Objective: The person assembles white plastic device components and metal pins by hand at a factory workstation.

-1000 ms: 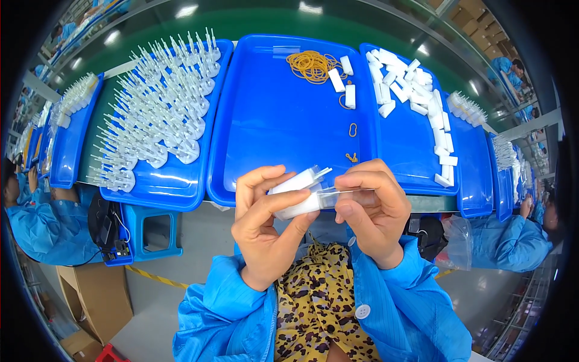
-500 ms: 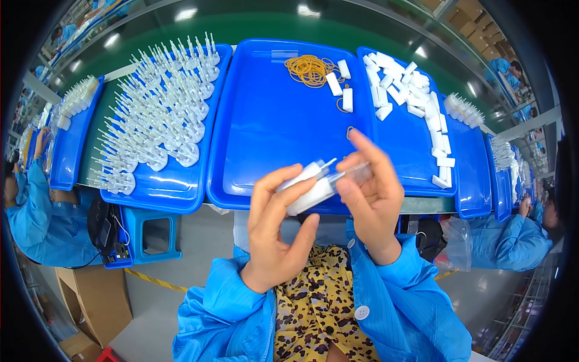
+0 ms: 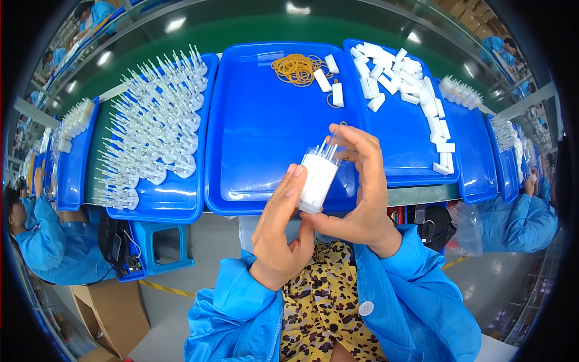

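Note:
In front of my body, over the near edge of the middle blue tray (image 3: 271, 196), both hands hold a white block-shaped bundle (image 3: 318, 181). Clear plastic wraps it, and several thin white rods stick out of its upper end. My left hand (image 3: 280, 232) presses its fingers along the bundle's left side. My right hand (image 3: 365, 196) closes round it from the right, thumb at the lower end and fingers curled by the rod end. Behind the right fingertips a rubber band partly shows on the tray.
Orange-brown rubber bands (image 3: 298, 69) lie at the tray's far side beside a few white blocks (image 3: 322, 80). White blocks pile up in the right tray (image 3: 392, 172). Rows of clear-and-white pieces with upright rods (image 3: 157, 130) stand on the left. Co-workers sit at both sides.
The bundle has turned more upright, its rods now pointing up. My right hand has closed in around it, and the left fingers have straightened along its side. The view has shifted slightly.

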`<state>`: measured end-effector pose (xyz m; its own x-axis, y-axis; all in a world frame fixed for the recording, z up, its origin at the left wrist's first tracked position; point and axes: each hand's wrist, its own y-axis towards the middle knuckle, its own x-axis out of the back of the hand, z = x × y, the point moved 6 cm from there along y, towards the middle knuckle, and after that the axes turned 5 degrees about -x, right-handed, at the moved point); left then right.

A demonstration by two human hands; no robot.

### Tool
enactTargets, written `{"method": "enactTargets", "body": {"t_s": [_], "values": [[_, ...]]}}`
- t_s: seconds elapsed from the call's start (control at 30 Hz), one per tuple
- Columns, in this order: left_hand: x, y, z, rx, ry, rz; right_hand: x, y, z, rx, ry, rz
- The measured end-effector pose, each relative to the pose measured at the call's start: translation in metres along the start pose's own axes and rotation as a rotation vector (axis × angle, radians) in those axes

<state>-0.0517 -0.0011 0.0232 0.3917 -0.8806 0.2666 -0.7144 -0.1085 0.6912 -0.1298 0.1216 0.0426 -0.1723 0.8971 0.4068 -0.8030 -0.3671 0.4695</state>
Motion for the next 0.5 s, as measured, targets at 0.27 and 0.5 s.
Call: {"method": "enactTargets", "body": {"t_s": [0.27,0.5], "values": [[-0.006,0.000,-0.003,-0.094,-0.019,0.043,0.003,-0.009,0.006,0.174,-0.007,-0.092],[-0.005,0.007,-0.009,0.033,-0.197,0.013,0.011,-0.003,0.009,0.099,0.113,-0.099]]}}
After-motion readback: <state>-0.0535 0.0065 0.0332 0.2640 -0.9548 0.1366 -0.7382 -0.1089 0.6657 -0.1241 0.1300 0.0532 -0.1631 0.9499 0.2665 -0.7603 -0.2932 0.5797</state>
